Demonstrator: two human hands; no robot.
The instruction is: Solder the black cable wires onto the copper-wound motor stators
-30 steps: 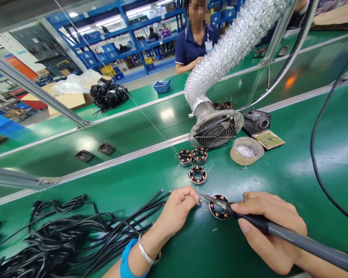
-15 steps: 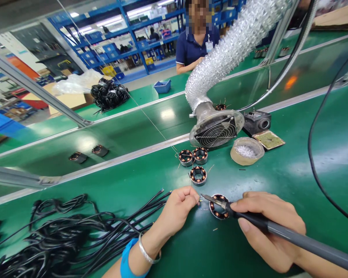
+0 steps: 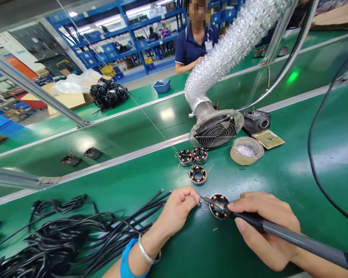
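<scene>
The green bench (image 3: 295, 166) bears cables (image 3: 60, 235) left of the left hand (image 3: 181, 204), a bowl (image 3: 245, 157) beyond the right hand (image 3: 271, 227), one coil (image 3: 214, 211) between them, three coils (image 3: 198, 181) farther off.

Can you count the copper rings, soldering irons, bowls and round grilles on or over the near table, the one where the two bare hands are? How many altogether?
Rings: 4
Iron: 1
Bowl: 1
Grille: 1
Total: 7
</scene>
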